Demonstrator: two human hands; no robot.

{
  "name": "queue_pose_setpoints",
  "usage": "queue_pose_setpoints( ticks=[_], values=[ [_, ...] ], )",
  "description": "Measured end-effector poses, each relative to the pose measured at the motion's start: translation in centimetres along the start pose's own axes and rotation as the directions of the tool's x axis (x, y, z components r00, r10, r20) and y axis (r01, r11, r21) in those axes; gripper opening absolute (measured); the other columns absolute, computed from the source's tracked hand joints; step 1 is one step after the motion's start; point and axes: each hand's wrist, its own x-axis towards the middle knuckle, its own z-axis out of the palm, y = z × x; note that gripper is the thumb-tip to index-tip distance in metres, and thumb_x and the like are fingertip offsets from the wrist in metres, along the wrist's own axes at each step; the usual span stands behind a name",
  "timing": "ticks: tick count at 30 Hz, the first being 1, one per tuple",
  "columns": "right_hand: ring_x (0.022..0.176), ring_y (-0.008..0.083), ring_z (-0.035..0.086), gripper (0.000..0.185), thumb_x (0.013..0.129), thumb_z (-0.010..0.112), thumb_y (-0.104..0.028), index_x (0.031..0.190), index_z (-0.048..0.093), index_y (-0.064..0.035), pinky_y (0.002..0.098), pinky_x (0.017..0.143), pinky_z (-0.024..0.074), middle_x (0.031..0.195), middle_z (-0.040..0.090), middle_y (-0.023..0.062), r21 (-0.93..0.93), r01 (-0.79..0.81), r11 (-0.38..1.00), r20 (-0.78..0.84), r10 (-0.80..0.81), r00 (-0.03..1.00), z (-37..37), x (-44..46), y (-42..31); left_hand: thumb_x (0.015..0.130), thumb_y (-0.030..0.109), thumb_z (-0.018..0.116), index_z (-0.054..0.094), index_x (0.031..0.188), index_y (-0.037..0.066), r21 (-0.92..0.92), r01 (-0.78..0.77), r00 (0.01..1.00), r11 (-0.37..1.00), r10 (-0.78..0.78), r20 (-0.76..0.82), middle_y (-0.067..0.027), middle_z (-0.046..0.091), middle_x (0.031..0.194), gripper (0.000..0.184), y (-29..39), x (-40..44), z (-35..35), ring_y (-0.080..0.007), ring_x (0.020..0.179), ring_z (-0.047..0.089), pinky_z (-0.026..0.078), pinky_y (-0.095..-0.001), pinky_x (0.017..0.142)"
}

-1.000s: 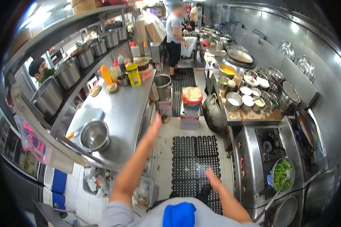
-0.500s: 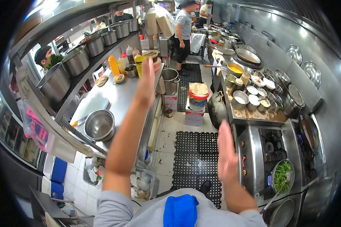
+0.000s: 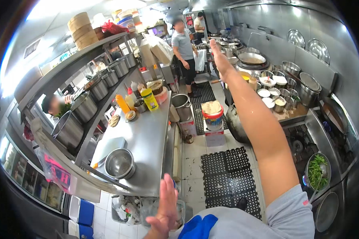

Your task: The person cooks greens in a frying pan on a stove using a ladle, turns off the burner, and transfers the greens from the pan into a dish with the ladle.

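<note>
Greens in pan, right hand now higher, left hand lower

Right hand raised higher, left hand lowered, bamboo baskets in fuller view

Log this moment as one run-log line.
left hand: open, empty | right hand: open, empty, arm extended | round silver metal bowl: on shiny steel counter | green leafy vegetables: in round metal pan
</note>
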Motion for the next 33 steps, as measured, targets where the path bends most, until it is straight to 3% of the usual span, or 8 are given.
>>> queue_pose_setpoints(
  ticks=[6, 11, 13, 15, 17, 19, 23, 33],
  values=[
    [0.140, 0.0227, 0.020, 0.067, 0.099, 0.034, -0.045, 0.142, 0.024, 0.0043, 0.0343, 0.113, 0.0141, 0.150, 0.025, 0.0132, 0.340, -0.021, 0.940, 0.047, 0.005, 0.999, 2.9, -15.4, 10.1, 0.079, 0.079, 0.027, 0.003, 0.149, 0.012, 0.110, -0.332, 0.934, 0.937, 0.343, -0.100, -0.0111, -0.001, 0.156, 0.100, 4.4, 19.8, -1.5, -0.0235, 0.144, -0.002, -0.008, -0.0476, 0.111],
    [0.138, 0.0222, 0.026, 0.054, 0.100, 0.036, -0.034, 0.141, 0.032, 0.0007, 0.0321, 0.113, 0.0184, 0.148, 0.031, 0.0136, -0.201, -0.483, 0.852, 0.624, 0.492, 0.607, -0.6, -39.8, 19.7, 0.096, 0.055, 0.028, 0.005, 0.148, 0.006, 0.126, -0.328, 0.923, 0.936, 0.346, -0.169, -0.0107, 0.007, 0.155, 0.076, 7.1, 33.1, -4.3, -0.0264, 0.143, 0.011, 0.002, -0.0465, 0.113],
    [0.121, 0.0234, 0.049, 0.052, 0.096, 0.044, -0.039, 0.130, 0.049, 0.0006, 0.0316, 0.102, 0.0359, 0.133, 0.050, 0.0164, -0.326, -0.846, 0.422, 0.356, 0.884, 0.304, -5.5, -46.9, 24.0, 0.096, 0.054, 0.032, 0.021, 0.146, 0.004, 0.175, -0.402, 0.912, 0.899, 0.377, 0.159, -0.0117, 0.023, 0.152, 0.072, 2.0, 32.5, -6.6, -0.0265, 0.140, 0.022, 0.013, -0.0426, 0.112],
    [0.111, 0.0205, 0.055, 0.058, 0.090, 0.049, -0.048, 0.122, 0.055, 0.0009, 0.0323, 0.094, 0.0414, 0.118, 0.061, 0.0130, -0.554, -0.747, 0.368, -0.105, 0.859, 0.501, -10.6, -55.8, 27.6, 0.096, 0.043, 0.040, 0.043, 0.136, 0.003, 0.154, -0.180, 0.965, 0.972, 0.144, 0.221, -0.0094, 0.052, 0.132, 0.056, -7.4, 28.7, -6.1, -0.0197, 0.120, 0.048, 0.032, -0.0361, 0.104],
    [0.111, 0.0180, 0.055, 0.058, 0.088, 0.053, -0.049, 0.121, 0.056, -0.0012, 0.0323, 0.091, 0.0426, 0.114, 0.063, 0.0122, -0.024, -0.997, 0.079, -0.261, 0.962, 0.082, -12.9, -58.9, 26.2, 0.091, 0.040, 0.048, 0.055, 0.125, 0.004, 0.192, 0.173, 0.959, 0.966, -0.210, 0.192, -0.0127, 0.054, 0.129, 0.050, -23.5, 23.3, -5.7, -0.0248, 0.116, 0.053, 0.040, -0.0392, 0.099],
    [0.093, 0.0173, 0.061, 0.051, 0.086, 0.055, -0.048, 0.110, 0.064, -0.0041, 0.0338, 0.082, 0.0459, 0.101, 0.067, 0.0109, -0.073, -0.991, 0.116, -0.283, 0.950, 0.132, -15.6, -62.3, 28.9, 0.082, 0.032, 0.064, 0.062, 0.114, 0.004, 0.963, -0.160, 0.637, 0.217, -0.722, 0.269, -0.0183, 0.056, 0.121, 0.042, -26.9, 16.3, -3.2, -0.0317, 0.111, 0.056, 0.048, -0.0422, 0.089],
    [0.078, 0.0211, 0.063, 0.044, 0.085, 0.055, -0.046, 0.098, 0.069, -0.0060, 0.0333, 0.075, 0.0474, 0.089, 0.069, 0.0092, -0.568, -0.788, 0.235, -0.250, 0.864, 0.438, -16.4, -61.9, 32.8, 0.085, 0.034, 0.063, 0.059, 0.119, 0.003, 0.697, -0.132, 0.784, 0.705, -0.356, 0.509, -0.0227, 0.042, 0.138, 0.046, -29.7, 11.5, -6.4, -0.0348, 0.127, 0.042, 0.034, -0.0416, 0.105],
    [0.094, 0.0303, 0.063, 0.041, 0.084, 0.057, -0.044, 0.102, 0.067, -0.0084, 0.0386, 0.083, 0.0484, 0.101, 0.067, 0.0144, -0.821, -0.489, 0.295, -0.017, 0.843, 0.537, -12.4, -52.3, 36.6, 0.080, 0.036, 0.064, 0.043, 0.135, 0.010, 0.856, 0.516, 0.855, -0.013, 0.068, -0.514, -0.0184, 0.023, 0.149, 0.064, -26.6, 7.9, -23.6, -0.0354, 0.139, 0.017, 0.016, -0.0615, 0.107]
  ],
)
